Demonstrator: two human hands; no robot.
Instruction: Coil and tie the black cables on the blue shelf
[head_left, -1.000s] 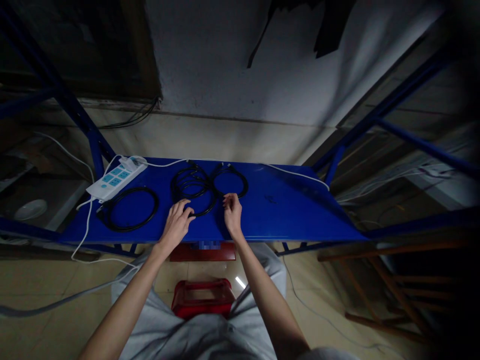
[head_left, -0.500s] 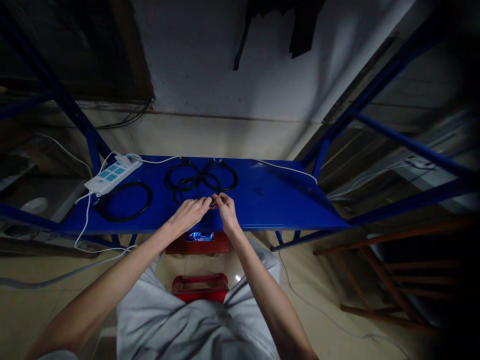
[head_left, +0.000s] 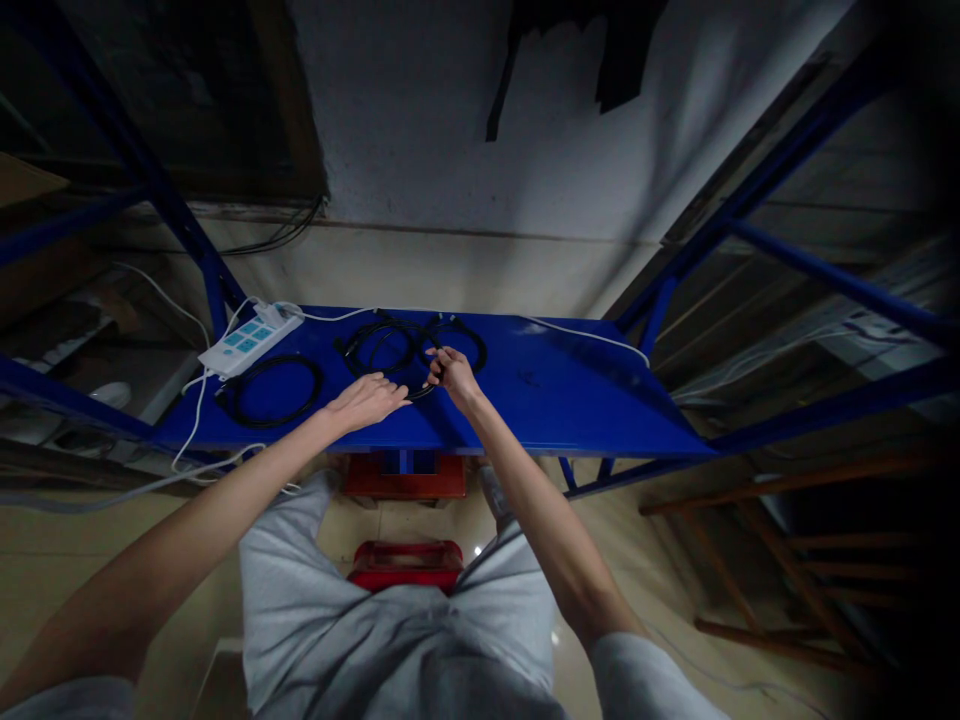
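My left hand (head_left: 369, 400) is palm down over the front part of the blue tabletop, its fingers stretched out at the near side of a black coiled cable (head_left: 379, 347). Just right of it is my right hand (head_left: 453, 375), raised a little, its fingers curled in towards the thumb and the index finger standing off. Whatever those fingertips pinch is too small and dark to name. A short arc of black cable shows between the two hands. Beyond my right hand, a second black cable coil (head_left: 482, 350) overlaps the first. On the left is a separate black cable ring (head_left: 238, 408).
A white power strip (head_left: 251, 340) with a plug stands at the tabletop's (head_left: 577, 385) left end. A thin white cord (head_left: 585, 338) runs along the back. Blue frame posts rise on both sides. Below are a reddish stool (head_left: 450, 478) and a red seat (head_left: 407, 562).
My hands have moved apart: the left drew back left and its fingers straightened, the right rose slightly away from me. The view has shifted slightly, and the screen on the stool now looks pixelated.
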